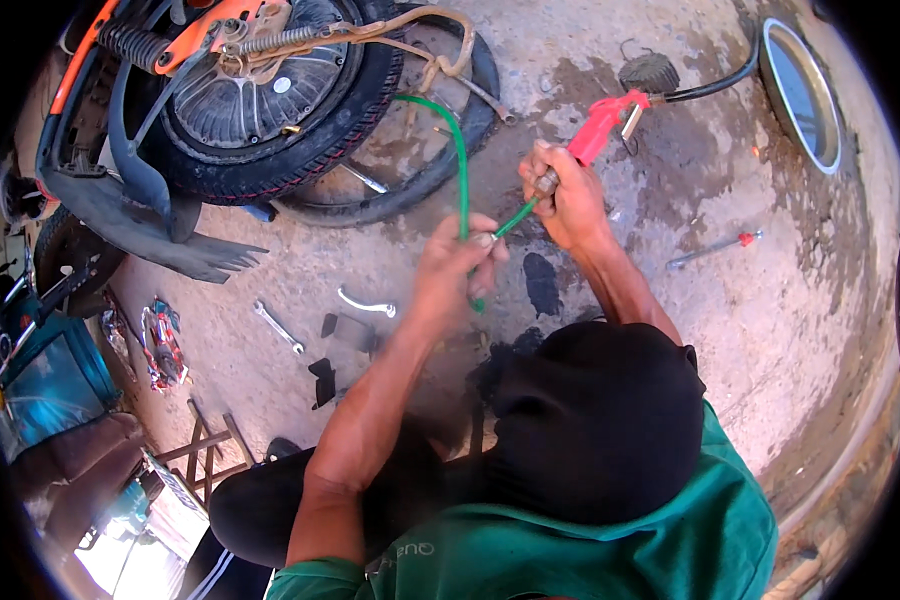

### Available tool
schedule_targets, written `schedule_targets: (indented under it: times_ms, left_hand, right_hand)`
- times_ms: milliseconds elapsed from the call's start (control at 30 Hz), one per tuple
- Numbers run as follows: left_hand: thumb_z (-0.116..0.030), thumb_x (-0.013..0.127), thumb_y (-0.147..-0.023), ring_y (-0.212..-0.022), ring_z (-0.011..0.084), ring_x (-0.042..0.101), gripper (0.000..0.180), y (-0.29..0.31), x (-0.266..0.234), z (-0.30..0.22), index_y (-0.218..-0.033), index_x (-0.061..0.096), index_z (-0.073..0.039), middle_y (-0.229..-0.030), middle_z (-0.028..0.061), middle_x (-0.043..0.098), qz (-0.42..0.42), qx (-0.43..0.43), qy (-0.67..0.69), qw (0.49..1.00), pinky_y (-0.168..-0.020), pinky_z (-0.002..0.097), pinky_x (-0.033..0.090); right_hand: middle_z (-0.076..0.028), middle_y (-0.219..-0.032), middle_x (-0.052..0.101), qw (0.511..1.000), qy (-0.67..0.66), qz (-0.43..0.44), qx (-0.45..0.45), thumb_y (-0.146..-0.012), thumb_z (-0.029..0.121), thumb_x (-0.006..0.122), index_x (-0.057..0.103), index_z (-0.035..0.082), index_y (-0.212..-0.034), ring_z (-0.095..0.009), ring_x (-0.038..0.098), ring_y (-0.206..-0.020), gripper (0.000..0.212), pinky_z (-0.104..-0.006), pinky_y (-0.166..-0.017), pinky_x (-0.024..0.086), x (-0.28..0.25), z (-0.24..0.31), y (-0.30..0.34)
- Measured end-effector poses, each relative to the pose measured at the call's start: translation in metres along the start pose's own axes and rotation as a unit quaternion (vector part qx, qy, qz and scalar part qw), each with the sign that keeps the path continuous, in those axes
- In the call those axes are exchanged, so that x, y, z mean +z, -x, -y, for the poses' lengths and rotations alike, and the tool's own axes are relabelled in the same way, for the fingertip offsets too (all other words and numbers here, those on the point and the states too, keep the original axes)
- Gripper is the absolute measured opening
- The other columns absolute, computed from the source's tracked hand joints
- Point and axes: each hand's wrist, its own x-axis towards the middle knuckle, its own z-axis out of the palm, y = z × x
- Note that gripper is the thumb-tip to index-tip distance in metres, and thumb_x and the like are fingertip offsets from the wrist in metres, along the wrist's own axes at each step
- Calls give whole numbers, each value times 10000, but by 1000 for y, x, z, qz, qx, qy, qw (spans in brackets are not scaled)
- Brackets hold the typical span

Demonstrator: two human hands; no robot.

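Note:
My right hand is closed around the metal nozzle end of a red air gun, which has a lever and a black hose leading to the upper right. A thin green hose runs from that nozzle end to my left hand. There my fingers pinch it, and a short end sticks out below them. Another stretch of the green hose curves up toward a wheel with a black tyre, mounted on an orange-framed vehicle. What its far end touches cannot be made out.
Under the wheel lies a loose tyre. A wrench and a curved metal lever lie left of my left forearm. At right are a red-tipped rod and a round basin. A wooden stool frame stands lower left.

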Motion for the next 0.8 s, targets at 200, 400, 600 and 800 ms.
schedule_targets:
  times_ms: [200, 400, 600, 800]
  left_hand:
    - [-138, 681, -999, -499, 77, 468, 208, -8, 5, -4, -1156, 569, -60, -905, 138, 723, -17, -37, -111, 993, -451, 226, 383]
    - [-197, 704, -1007, -493, 79, 479, 203, -18, -1, 15, -1010, 529, -93, -750, 54, 646, -14, -8, -149, 989, -433, 229, 369]
    - [-208, 670, -1030, -484, 83, 440, 195, -11, 10, 24, -1019, 506, -105, -757, 37, 600, -12, -22, -57, 998, -417, 233, 316]
    - [-241, 618, -1055, -473, 89, 410, 191, -15, 16, 3, -1114, 523, -85, -741, 47, 591, 31, -60, -66, 996, -417, 249, 288]
  right_hand:
    - [-47, -762, 565, 998, 11, -11, 58, -995, 325, 623, 540, 111, -770, -98, 445, -547, 321, -252, -448, 280, -17, -7, -3]
    - [-49, -754, 573, 997, 48, -23, 55, -984, 321, 636, 544, 109, -752, -106, 484, -552, 328, -251, -448, 298, -14, -5, -5]
    - [-39, -702, 562, 996, 79, -46, 12, -983, 311, 642, 560, 101, -746, -109, 481, -525, 327, -252, -438, 300, -21, -14, -10]
    - [-23, -689, 563, 993, 91, -58, 42, -975, 331, 663, 559, 113, -748, -98, 469, -521, 331, -251, -427, 275, -24, -14, -12]
